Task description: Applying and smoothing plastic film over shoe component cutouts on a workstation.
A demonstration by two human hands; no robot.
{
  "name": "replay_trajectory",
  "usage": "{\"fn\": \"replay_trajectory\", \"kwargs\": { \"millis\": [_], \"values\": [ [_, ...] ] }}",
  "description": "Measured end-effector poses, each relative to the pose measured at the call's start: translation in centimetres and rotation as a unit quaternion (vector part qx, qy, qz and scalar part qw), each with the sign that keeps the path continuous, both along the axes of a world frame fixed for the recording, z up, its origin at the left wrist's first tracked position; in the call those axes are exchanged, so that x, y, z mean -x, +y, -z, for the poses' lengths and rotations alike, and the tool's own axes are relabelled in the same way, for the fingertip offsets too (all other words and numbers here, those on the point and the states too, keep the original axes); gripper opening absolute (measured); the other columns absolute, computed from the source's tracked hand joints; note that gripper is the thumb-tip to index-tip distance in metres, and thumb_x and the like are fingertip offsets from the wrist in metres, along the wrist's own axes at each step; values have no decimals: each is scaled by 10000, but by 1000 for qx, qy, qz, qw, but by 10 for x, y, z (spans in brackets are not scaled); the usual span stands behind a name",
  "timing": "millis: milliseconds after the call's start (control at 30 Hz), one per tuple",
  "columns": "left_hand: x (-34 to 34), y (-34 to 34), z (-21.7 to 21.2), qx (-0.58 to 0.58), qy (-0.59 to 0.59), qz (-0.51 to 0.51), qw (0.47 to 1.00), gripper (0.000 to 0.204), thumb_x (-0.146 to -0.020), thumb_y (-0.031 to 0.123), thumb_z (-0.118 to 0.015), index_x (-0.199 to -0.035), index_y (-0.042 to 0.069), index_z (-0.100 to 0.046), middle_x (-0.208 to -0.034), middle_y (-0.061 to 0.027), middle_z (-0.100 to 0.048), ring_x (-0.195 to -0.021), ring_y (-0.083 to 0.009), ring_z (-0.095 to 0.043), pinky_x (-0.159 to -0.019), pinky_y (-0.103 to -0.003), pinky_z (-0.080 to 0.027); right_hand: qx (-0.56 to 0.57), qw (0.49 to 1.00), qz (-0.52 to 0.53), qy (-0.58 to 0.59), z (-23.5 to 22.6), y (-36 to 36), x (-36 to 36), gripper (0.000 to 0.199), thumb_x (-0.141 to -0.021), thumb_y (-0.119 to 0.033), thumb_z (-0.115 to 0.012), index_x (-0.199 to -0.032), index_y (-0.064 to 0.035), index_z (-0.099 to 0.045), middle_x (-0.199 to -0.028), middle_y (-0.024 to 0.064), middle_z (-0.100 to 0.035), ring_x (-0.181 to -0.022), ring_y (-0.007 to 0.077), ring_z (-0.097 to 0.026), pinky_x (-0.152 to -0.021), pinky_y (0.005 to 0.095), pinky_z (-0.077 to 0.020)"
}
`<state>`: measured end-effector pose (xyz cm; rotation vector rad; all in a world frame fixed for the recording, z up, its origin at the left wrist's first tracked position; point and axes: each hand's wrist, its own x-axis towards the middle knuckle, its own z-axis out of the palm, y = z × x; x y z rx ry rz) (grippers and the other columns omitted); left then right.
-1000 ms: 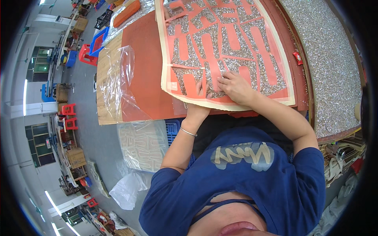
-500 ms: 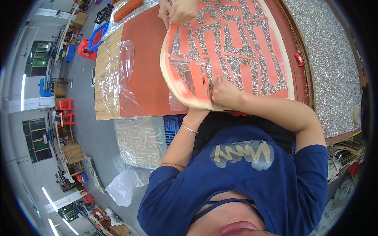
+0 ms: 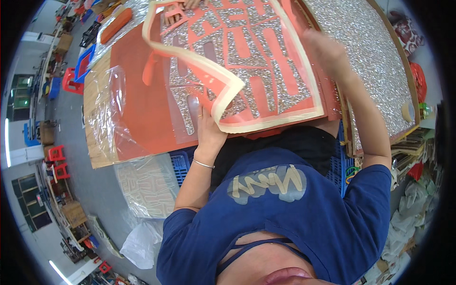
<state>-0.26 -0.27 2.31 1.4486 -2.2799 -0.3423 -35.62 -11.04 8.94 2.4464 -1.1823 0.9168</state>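
At table centre, big red stencil sheet (image 3: 266,61) with cream border lifts, near-left corner curled: I judge it light, floppy, tear-prone; grip border. Left hand (image 3: 207,130) flat beneath curl, fingers spread. Right hand (image 3: 327,50) blurred, grip unclear. Tape roll (image 3: 408,110) far right; clear plastic film (image 3: 111,109) left.

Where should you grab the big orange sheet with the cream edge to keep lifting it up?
Best guess: pinch the curled-up cream corner of the orange sheet, coming from the near left side. That corner already stands off the board, so fingers can slip under it; the left hand is right there.
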Motion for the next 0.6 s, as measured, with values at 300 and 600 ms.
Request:
{"fn": "replay_trajectory", "kwargs": {
  "millis": [300,600],
  "values": [
    [26,19,43,58,-62,-1,996,489,-864,139,-547,-1261,-122,-432,-1380,-299,-373,-1321,-446,-311,-1074,-536,-248,-114,974,-87,178,90,71,-3,258,-778,-89,-547,-1003,29,-592,-1041,157,-630,-1019,273,-597,-877,360,-478],
    [27,12,14,-115,87,-71,987,247,-835,218,-581,-948,-2,-592,-914,-233,-616,-883,-367,-599,-770,-450,-473,-266,875,-128,383,73,48,-41,149,-720,-83,-542,-836,-14,-608,-890,129,-572,-897,268,-540,-828,375,-444]
  ]
}}
